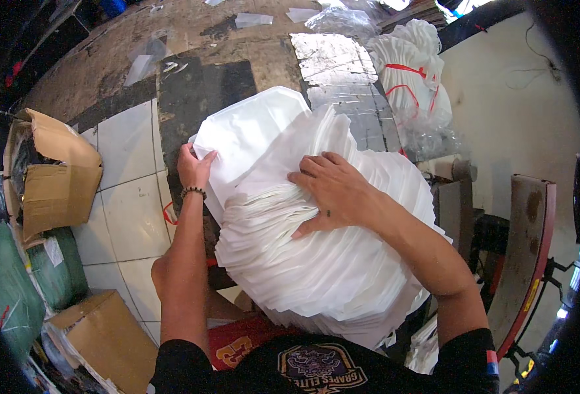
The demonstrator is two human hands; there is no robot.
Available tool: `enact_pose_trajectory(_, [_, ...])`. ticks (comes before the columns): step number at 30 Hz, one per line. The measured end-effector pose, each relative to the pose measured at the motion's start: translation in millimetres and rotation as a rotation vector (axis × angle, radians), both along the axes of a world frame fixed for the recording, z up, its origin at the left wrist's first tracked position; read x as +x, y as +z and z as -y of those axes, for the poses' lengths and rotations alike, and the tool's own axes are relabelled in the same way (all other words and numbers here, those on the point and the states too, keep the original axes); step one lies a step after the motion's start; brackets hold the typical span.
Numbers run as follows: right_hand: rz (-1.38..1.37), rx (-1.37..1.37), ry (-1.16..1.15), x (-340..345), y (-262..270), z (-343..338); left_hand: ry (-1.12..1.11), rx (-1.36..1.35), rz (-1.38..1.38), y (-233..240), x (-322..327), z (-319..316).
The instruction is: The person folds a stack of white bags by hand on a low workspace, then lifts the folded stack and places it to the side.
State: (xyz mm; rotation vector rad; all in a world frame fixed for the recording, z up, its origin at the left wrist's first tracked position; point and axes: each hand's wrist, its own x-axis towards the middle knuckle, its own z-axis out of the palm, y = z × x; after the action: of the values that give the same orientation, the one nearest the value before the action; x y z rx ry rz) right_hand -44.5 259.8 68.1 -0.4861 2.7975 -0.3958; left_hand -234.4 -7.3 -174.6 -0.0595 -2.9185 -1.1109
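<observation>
A large fanned pile of thin white sheets, fabric or plastic [295, 266], spreads over the near edge of the worktable and towards my lap. My left hand [197, 167] grips the left edge of a flatter white stack with cut corners [255, 128], thumb on top and fingers beneath. My right hand [332, 194] rests on the pile with its fingers spread, the thumb near the folded edges. Whether any sheet is pinched in my right hand does not show.
White bundles tied with red strip [410, 74] stand at the back right. A silvery taped panel [334, 59] and plastic scraps [253, 19] lie on the wooden table [108, 64]. Cardboard boxes [58, 197] and green wrapped bundles [56, 263] stand at left, a brown curved-top panel [523, 256] at right.
</observation>
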Motion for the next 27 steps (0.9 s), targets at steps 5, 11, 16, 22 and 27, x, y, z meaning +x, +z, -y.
enact_pose_trajectory(5, [-0.007,-0.011,-0.028,5,0,-6,0.066,0.001,0.072,19,9,-16])
enact_pose_trajectory(11, [-0.027,-0.026,-0.022,4,-1,-3,-0.096,-0.183,-0.132,50,13,-6])
enact_pose_trajectory(16, [-0.018,-0.032,-0.035,4,3,-2,-0.19,0.412,-0.108,82,36,-14])
enact_pose_trajectory(22, [0.116,0.05,0.043,-6,19,-9,-0.645,1.178,0.838,136,99,-32])
enact_pose_trajectory(27, [0.433,-0.209,-0.019,-70,70,-18,-0.785,0.725,0.53,151,102,-29])
